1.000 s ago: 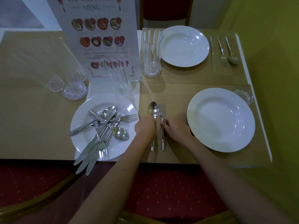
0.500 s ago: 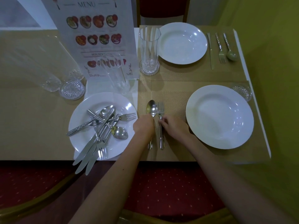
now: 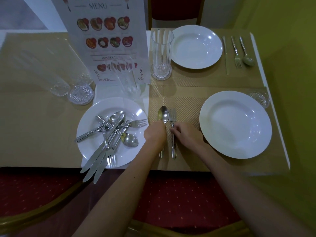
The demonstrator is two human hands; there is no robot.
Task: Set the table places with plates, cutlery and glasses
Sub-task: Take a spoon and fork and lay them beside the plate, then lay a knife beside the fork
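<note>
A spoon [image 3: 163,113] and a fork [image 3: 173,117] lie side by side on the gold placemat [image 3: 184,103], left of an empty white plate [image 3: 235,124]. My left hand [image 3: 155,134] rests over the spoon's handle, fingers closed on it. My right hand [image 3: 186,134] pinches the fork's handle. To the left a white plate [image 3: 95,151] holds a heap of loose spoons, forks and knives [image 3: 111,134]. The far place has a plate [image 3: 196,47], a tall glass [image 3: 161,53] on a coaster, and a knife, fork and spoon [image 3: 236,52].
A standing menu card [image 3: 106,40] is at the back centre, with a glass [image 3: 127,77] in front of it. More glasses and a glass coaster [image 3: 80,94] lie at the left. Another coaster [image 3: 259,98] sits by the near plate. Red chairs are at the near edge.
Both hands stay on the spoon and fork, shifting slightly; the cutlery has barely moved. The view has drifted a little.
</note>
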